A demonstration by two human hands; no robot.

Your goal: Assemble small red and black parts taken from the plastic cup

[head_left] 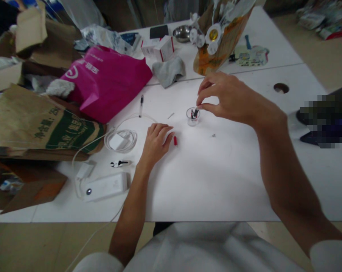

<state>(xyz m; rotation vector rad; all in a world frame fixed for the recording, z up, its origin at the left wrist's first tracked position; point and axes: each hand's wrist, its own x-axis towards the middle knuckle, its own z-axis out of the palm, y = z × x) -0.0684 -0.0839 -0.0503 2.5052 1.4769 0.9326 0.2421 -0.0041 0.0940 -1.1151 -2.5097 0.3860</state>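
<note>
Black piece (196, 113) in a thumb-and-fingertip pinch: that is what the right hand (222, 94) grips, near the centre of the frame, right at the mouth of a clear cup (192, 123). The step in hand looks like handling small parts at the cup (whether the piece is going in or coming out, one moment cannot say). Either way, the next move seems to call for a steady pinch and a straight path past the rim, since the cup looks light and could tip. Other dark and reddish bits show inside it, too small to tell apart.

The left hand (156, 141) rests on the bench (216, 181) left of centre, empty and loosely spread, its thumb just beside a red piece (175, 141); contact is unclear. Near the cup lie a metal bit (213, 135), to its lower right, and a thin sliver (171, 115), to its left.

Farther out, a pen (141, 106) and a coiled cable (133, 142) lie left of the left hand. The box (34, 192) at lower left holds crumpled wrapping (10, 185). At upper left sits a full pink bag (108, 83); at top right of centre, white fittings (213, 36) crowd a paper bag (207, 62).
</note>
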